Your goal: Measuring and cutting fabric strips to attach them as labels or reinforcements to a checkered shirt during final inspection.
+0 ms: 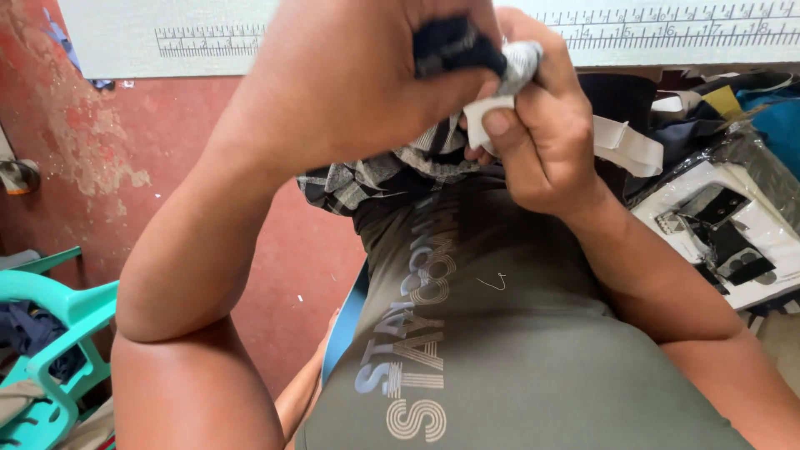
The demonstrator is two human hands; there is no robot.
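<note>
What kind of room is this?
Probably a small sewing or tailoring workshop. A long ruler runs along the table edge, cloth scraps are piled beside it, and both hands, left and right, grip plaid fabric.

A white counter with printed ruler scales along its near edge ran across the top of the view. Below it lay a red-painted, worn concrete floor. On the floor at the left stood a turquoise plastic chair with dark cloth on its seat. At the right lay a heap of dark and white fabric scraps, with a clear plastic bag of black cut pieces on white beside it.
</note>
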